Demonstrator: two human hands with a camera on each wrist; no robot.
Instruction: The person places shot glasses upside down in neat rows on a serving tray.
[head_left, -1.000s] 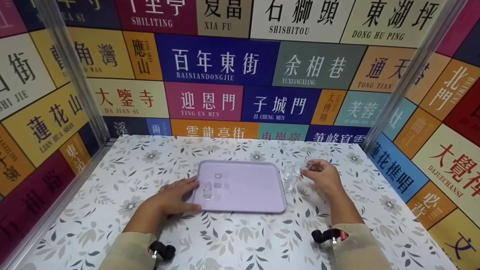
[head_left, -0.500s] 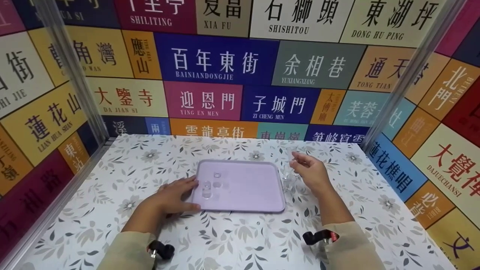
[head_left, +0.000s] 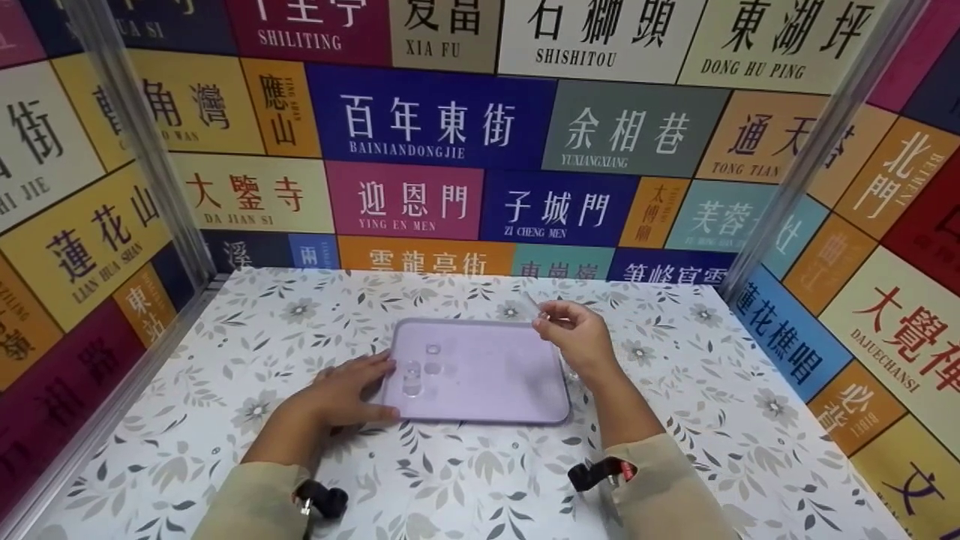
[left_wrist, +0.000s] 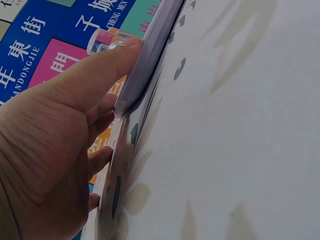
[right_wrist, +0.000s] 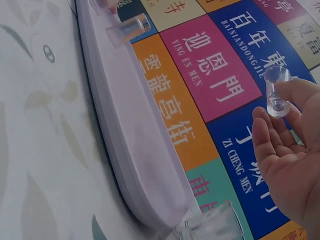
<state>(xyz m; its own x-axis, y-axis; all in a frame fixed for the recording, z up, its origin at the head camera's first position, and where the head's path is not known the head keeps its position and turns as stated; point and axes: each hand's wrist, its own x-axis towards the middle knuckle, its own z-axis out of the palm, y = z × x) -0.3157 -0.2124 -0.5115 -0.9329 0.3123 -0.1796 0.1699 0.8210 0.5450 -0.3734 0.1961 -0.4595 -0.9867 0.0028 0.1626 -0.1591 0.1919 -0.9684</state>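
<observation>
A lilac tray [head_left: 487, 390] lies on the table. My left hand [head_left: 337, 390] rests at its left side, thumb by the near left corner and fingers spread along the edge; in the left wrist view the thumb [left_wrist: 107, 67] lies over the rim. Near the tray's far right corner, my right hand [head_left: 581, 337] pinches a small clear shot glass [right_wrist: 278, 105] between thumb and fingers, raised above the table. On the left part of the tray stand a clear glass [head_left: 412, 384] and another clear glass [head_left: 433, 352] behind it.
More clear glasses [right_wrist: 215, 225] stand just off the tray's right end, mostly hidden behind the right hand in the head view. The table [head_left: 450, 480] has a floral cover. Sign-printed walls [head_left: 427, 112] enclose it at the back and sides.
My right hand has moved left, from the glasses beside the tray to its far right corner, carrying one shot glass. My left hand and the tray have stayed put.
</observation>
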